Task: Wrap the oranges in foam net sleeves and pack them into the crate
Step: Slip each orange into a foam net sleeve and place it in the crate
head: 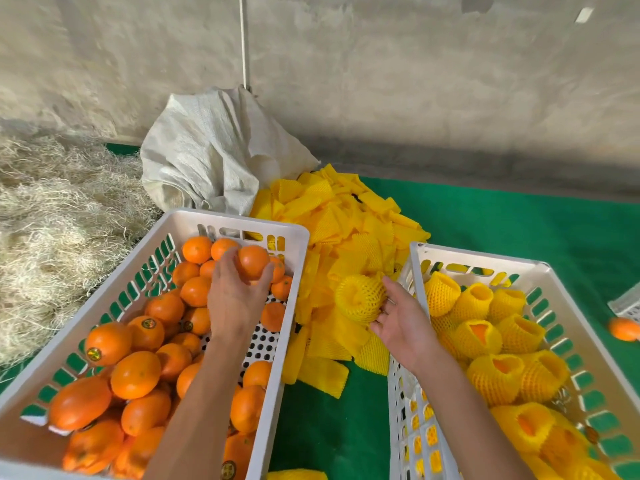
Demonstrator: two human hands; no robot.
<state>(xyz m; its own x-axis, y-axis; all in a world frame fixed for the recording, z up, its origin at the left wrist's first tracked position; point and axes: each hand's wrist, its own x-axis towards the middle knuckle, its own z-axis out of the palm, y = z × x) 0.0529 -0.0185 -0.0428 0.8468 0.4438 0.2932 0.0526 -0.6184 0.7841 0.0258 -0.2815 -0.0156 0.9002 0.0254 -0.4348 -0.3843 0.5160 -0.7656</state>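
Rough grey concrete wall stood behind, with dry straw heaped at the far left beside a white woven sack. Green matting covered the tabletop. Over the left crate of bare oranges, the left hand gripped one orange. Loose foam net sleeves lay piled between crates. The right hand, fingers relaxed, touched a sleeved orange beside the right crate of wrapped oranges.
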